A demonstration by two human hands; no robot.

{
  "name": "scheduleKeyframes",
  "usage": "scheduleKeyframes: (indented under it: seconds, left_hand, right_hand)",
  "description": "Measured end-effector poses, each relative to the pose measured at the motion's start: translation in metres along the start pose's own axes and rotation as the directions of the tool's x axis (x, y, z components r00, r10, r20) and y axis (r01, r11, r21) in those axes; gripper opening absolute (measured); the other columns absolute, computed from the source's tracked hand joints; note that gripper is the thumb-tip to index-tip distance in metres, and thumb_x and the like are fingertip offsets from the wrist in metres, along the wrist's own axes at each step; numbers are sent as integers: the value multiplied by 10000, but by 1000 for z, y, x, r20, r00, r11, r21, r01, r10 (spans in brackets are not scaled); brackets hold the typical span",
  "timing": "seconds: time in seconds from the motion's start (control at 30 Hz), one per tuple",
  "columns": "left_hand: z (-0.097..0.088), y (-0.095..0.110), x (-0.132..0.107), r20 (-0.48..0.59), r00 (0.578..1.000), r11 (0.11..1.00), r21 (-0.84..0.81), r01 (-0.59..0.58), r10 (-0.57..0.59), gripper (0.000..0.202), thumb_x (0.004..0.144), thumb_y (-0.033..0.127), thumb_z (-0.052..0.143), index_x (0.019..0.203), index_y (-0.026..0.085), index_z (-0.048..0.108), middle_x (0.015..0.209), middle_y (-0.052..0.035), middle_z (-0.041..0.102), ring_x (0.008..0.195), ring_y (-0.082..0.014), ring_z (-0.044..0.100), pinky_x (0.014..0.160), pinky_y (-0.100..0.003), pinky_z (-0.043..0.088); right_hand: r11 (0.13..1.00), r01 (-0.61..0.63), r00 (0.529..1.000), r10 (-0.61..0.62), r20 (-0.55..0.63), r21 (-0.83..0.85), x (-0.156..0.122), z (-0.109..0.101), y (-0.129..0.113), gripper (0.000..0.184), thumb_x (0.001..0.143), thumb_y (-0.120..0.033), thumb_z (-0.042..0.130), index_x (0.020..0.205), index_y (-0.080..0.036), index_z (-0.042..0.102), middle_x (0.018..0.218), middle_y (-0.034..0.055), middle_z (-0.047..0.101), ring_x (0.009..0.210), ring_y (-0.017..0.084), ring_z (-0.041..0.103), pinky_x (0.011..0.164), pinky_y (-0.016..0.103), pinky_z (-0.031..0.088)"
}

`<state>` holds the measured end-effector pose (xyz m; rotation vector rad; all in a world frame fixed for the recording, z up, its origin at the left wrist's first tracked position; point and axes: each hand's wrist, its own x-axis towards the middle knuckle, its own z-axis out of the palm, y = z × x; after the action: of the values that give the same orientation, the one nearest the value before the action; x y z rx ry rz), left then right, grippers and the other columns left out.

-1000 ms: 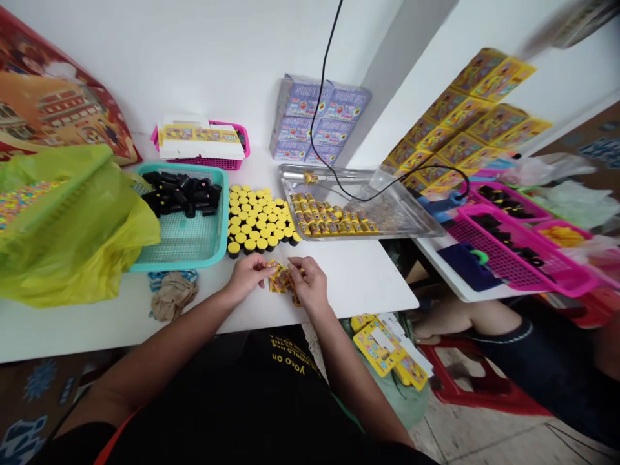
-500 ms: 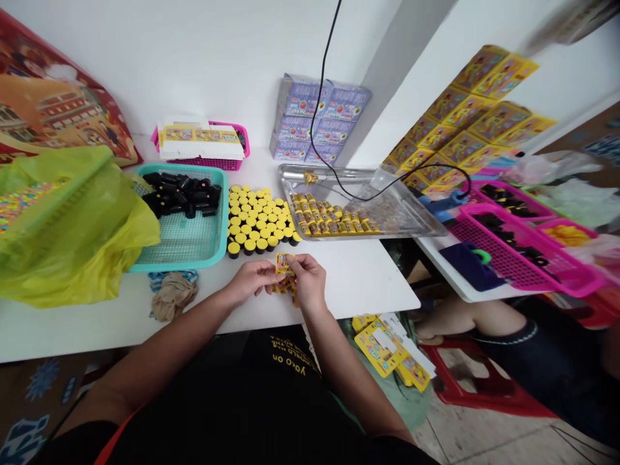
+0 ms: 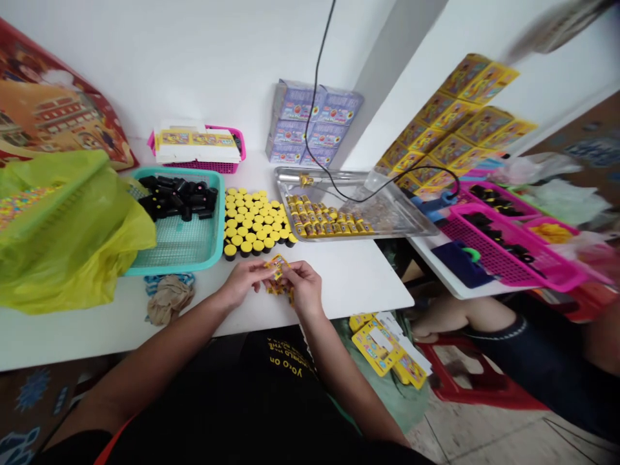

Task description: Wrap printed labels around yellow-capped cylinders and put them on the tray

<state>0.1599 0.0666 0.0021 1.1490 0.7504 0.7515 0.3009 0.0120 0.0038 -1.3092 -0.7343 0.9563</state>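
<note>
A small yellow printed card point(image 3: 278, 264) is pinched between both hands above the near part of the white table point(image 3: 356, 274). My left hand point(image 3: 245, 281) grips its left side between thumb and fingers. My right hand point(image 3: 305, 285) has its thumb pressed on the card's right side. The card is tilted. Under the hands lies a small pile of yellow-and-orange printed pieces point(image 3: 279, 290), partly hidden by the fingers. Just beyond stand many black pots with yellow lids point(image 3: 249, 219), packed closely together.
A turquoise basket point(image 3: 220, 226) holds black containers. Yellow-wrapped rolls point(image 3: 329, 218) lie in a metal tray point(image 3: 411, 227), crossed by a black cable point(image 3: 314, 97). A crumpled beige cloth point(image 3: 169, 300) is at left. Another person's leg point(image 3: 450, 313) is at right, near pink baskets point(image 3: 504, 248).
The card has turned from nearly upright to a slant between my fingers. My hands stay close together over the pile. The whole view has shifted slightly.
</note>
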Motion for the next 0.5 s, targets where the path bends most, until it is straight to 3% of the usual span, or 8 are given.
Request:
scheduleKeyframes:
  seconds: [0.17, 0.3, 0.4, 0.5]
  left_hand:
    - [2, -5, 1, -92, 994, 998, 36, -47, 50, 321, 733, 443, 701, 724, 121, 691, 607, -41, 630, 533, -113, 535, 435, -222, 310]
    - [-8, -2, -11, -162, 986, 990, 140, -23, 45, 331, 719, 467, 694, 693, 138, 665, 536, -10, 589, 448, -89, 441, 416, -223, 276]
    - [-21, 2, -31, -190, 979, 964, 264, -23, 75, 330, 737, 467, 678, 665, 147, 642, 540, -3, 595, 426, -73, 392, 416, -220, 270]
    - [-34, 3, -53, -236, 965, 940, 340, -30, 116, 338, 724, 464, 693, 622, 156, 598, 556, -3, 603, 439, -76, 405, 416, -214, 291]
  right_hand:
    - [1000, -8, 999, 7, 49, 7, -6, 5, 10, 304, 688, -446, 758, 696, -185, 603, 545, -22, 606, 462, 101, 492, 469, 233, 394]
    - [993, 51, 996, -43, 84, -105, 4, 3, 6, 299, 757, -486, 692, 771, -193, 631, 578, -21, 602, 472, 112, 491, 471, 246, 396]
    - [932, 226, 967, -179, 181, -282, 21, 13, -5, 244, 775, -450, 674, 761, -208, 640, 648, -12, 624, 548, 137, 542, 544, 273, 441]
    - [748, 484, 863, -323, 387, -454, 36, 41, -13, 133, 785, -348, 660, 774, -217, 646, 759, 14, 657, 680, 171, 598, 645, 300, 466]
